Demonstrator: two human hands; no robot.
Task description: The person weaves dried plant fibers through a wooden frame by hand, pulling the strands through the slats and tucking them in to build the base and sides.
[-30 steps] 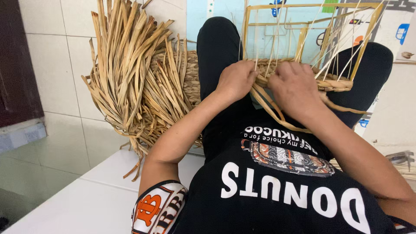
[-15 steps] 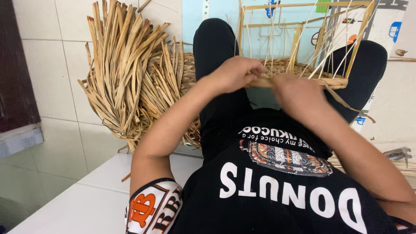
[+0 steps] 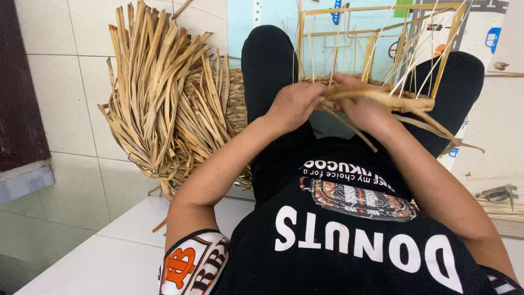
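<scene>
Left hand: the left hand sits over the near edge of the basket frame, fingers curled and pressed together around the strip; whether the thumb pinches it I cannot tell.
Right hand: the right hand lies just right of the left, almost touching it, fingers closed on the same strip where it meets the woven edge.
Strip: a flat dried leaf strip runs from between the hands out to the right along the frame's near edge, with loose ends trailing down to the right.
Basket frame: a half-woven basket frame of thin upright sticks and cross bars rests between the knees, far from the body, woven only at its base.
Legs: black trousers, knees raised on each side of the frame.
Leaf pile: a big bundle of dried leaves stands on the left against the tiled wall, well apart from the hands.
Floor: pale tiles at near left.
Mat: a patterned mat lies beyond the frame.
</scene>
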